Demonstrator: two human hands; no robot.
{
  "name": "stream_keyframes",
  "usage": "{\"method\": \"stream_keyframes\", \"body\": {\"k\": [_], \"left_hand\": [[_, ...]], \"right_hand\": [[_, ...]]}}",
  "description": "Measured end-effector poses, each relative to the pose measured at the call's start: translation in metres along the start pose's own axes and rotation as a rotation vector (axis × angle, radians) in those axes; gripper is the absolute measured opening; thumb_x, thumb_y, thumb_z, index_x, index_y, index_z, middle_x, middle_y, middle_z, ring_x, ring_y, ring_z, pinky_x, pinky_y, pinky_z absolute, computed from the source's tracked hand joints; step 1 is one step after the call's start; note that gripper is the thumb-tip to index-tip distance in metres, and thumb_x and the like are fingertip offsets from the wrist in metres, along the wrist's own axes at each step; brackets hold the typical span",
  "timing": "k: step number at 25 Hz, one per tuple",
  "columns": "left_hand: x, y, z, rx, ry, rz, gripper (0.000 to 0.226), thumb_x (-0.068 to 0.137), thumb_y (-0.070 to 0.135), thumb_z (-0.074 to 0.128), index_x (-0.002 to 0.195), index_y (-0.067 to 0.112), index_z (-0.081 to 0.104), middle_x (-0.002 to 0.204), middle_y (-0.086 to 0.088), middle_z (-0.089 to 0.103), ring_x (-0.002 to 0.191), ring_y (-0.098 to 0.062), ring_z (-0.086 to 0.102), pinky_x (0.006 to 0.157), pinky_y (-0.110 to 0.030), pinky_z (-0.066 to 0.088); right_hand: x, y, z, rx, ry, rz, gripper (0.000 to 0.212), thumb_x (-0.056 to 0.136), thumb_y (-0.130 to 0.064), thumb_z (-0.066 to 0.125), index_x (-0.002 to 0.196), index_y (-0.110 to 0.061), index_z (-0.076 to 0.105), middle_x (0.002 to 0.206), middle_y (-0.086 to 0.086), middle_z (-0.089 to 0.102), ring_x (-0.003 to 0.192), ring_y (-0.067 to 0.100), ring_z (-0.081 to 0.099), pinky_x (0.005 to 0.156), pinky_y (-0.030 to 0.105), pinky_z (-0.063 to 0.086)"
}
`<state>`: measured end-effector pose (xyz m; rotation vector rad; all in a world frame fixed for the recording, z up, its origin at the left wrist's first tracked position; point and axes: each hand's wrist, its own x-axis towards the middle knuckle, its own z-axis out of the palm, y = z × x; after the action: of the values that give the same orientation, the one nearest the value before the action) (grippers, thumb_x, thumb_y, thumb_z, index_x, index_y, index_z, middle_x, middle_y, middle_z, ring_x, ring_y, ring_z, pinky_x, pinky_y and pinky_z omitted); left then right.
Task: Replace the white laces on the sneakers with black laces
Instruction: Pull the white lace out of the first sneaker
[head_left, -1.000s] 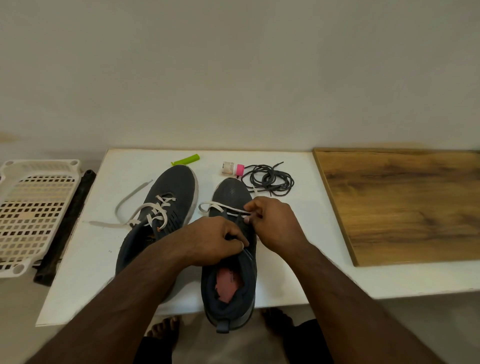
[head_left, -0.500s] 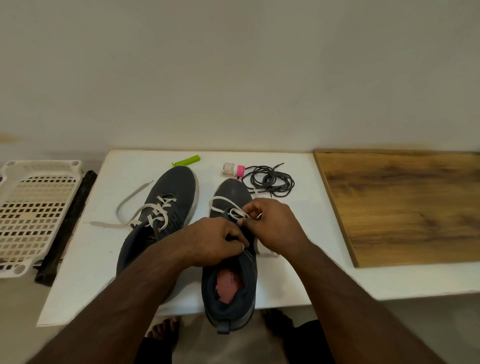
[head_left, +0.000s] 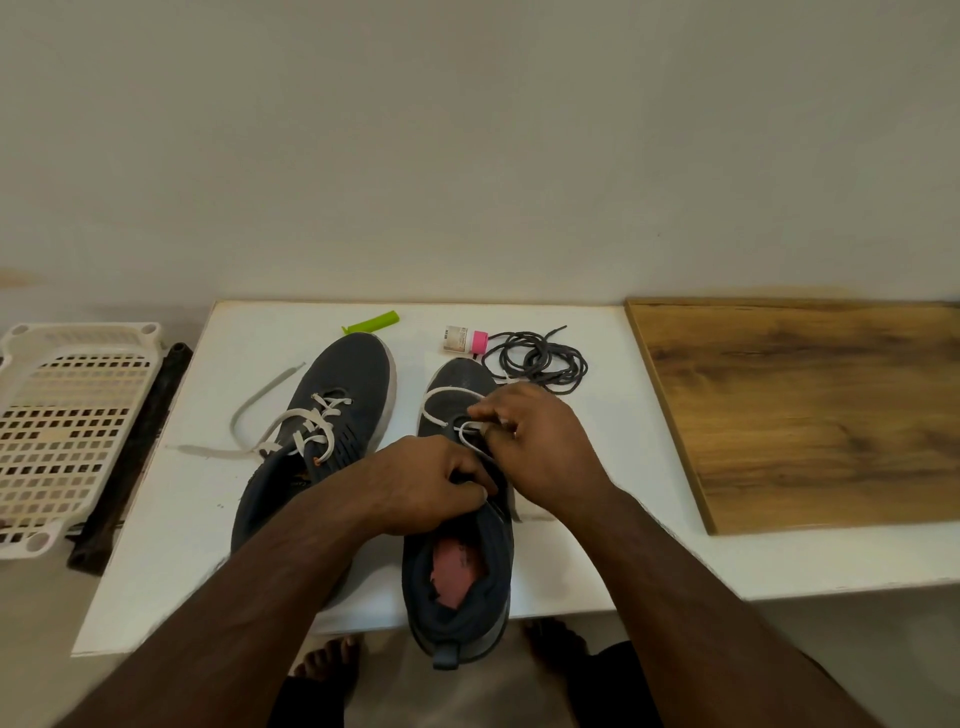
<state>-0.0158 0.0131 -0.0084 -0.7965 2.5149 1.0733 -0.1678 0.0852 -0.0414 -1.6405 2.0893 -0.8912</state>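
We have the right hand (head_left: 540, 447) pinching the white lace (head_left: 470, 428) over the right shoe (head_left: 460, 519), toe pointing away on the counter (head_left: 571, 561), left hand (head_left: 431, 483) gripping its tongue, so the lace should pull out toward us.

Soft, even indoor light; wide-angle bending at edges.

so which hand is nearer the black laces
Right. The right hand is just short of the black laces, pinching the white lace; the left hand sits farther back on that sneaker.
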Motion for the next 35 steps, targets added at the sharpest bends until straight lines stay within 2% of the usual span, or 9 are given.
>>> {"method": "stream_keyframes", "body": {"k": [3,6,11,16,20,23,26,28,35], "left_hand": [[-0.001,0.001,-0.001,-0.008,0.000,0.000,0.028,0.097,0.032,0.054,0.119,0.037,0.070,0.120,0.021,0.066,0.105,-0.002,0.060,0.095,-0.023,0.046],[-0.001,0.001,-0.001,-0.014,-0.002,-0.001,0.028,0.097,0.032,0.054,0.120,0.036,0.069,0.122,0.018,0.066,0.106,-0.003,0.060,0.096,-0.025,0.047],[-0.002,0.000,-0.001,-0.047,0.002,0.000,0.027,0.097,0.031,0.054,0.119,0.036,0.070,0.122,0.017,0.065,0.105,-0.002,0.060,0.095,-0.025,0.049],[0.000,0.000,-0.001,-0.017,-0.010,0.005,0.029,0.097,0.032,0.053,0.121,0.035,0.069,0.128,0.018,0.063,0.110,-0.003,0.059,0.101,-0.029,0.047],[0.000,0.000,0.000,-0.021,-0.009,0.006,0.029,0.097,0.031,0.054,0.121,0.035,0.069,0.128,0.018,0.063,0.111,-0.003,0.059,0.102,-0.029,0.047],[-0.001,0.001,-0.001,-0.040,-0.011,0.011,0.028,0.098,0.031,0.054,0.122,0.035,0.068,0.126,0.017,0.063,0.110,-0.002,0.058,0.100,-0.027,0.047],[-0.001,0.000,-0.001,-0.056,-0.019,0.009,0.027,0.099,0.032,0.054,0.121,0.035,0.068,0.125,0.016,0.063,0.108,-0.002,0.058,0.097,-0.024,0.047],[-0.001,-0.001,-0.001,-0.044,-0.019,0.009,0.027,0.098,0.032,0.054,0.121,0.036,0.068,0.123,0.018,0.064,0.105,-0.001,0.059,0.095,-0.023,0.047],[0.001,0.000,0.001,-0.030,0.001,0.010,0.027,0.097,0.032,0.054,0.119,0.037,0.070,0.124,0.018,0.064,0.107,-0.002,0.059,0.098,-0.027,0.048]], "right_hand": [[-0.001,0.007,0.003,-0.073,-0.115,0.089,0.038,0.092,-0.017,0.064,0.129,-0.024,0.066,0.125,0.000,0.060,0.116,0.016,0.055,0.100,0.035,0.046],[-0.001,0.006,0.001,-0.124,-0.133,0.141,0.024,0.092,-0.021,0.065,0.114,-0.027,0.072,0.107,-0.002,0.060,0.101,0.015,0.058,0.088,0.032,0.048],[0.002,-0.006,-0.015,0.265,0.305,0.229,0.012,0.093,-0.013,0.063,0.091,-0.024,0.067,0.090,-0.017,0.067,0.088,-0.001,0.062,0.077,0.012,0.048],[0.001,0.000,-0.011,0.039,-0.079,0.234,0.006,0.087,-0.023,0.071,0.092,-0.020,0.073,0.091,-0.007,0.070,0.081,0.008,0.062,0.076,0.028,0.051],[0.002,0.007,0.000,-0.140,-0.111,0.220,0.008,0.092,-0.020,0.065,0.089,-0.017,0.072,0.089,0.001,0.066,0.080,0.016,0.060,0.073,0.035,0.051],[0.002,0.005,-0.004,-0.144,0.108,0.212,0.011,0.096,-0.012,0.055,0.088,-0.019,0.060,0.093,-0.003,0.058,0.080,0.011,0.054,0.071,0.024,0.045],[0.003,-0.001,-0.013,0.188,0.294,0.218,0.013,0.097,-0.011,0.056,0.092,-0.022,0.060,0.092,-0.009,0.064,0.085,0.007,0.061,0.074,0.015,0.048],[0.003,-0.006,-0.013,0.461,0.177,0.306,0.013,0.095,-0.014,0.060,0.090,-0.025,0.062,0.087,-0.007,0.071,0.084,0.008,0.068,0.076,0.026,0.056],[-0.001,0.001,-0.010,-0.037,-0.162,0.307,0.006,0.089,-0.025,0.071,0.094,-0.022,0.074,0.087,-0.006,0.071,0.081,0.009,0.063,0.069,0.022,0.047]]}}
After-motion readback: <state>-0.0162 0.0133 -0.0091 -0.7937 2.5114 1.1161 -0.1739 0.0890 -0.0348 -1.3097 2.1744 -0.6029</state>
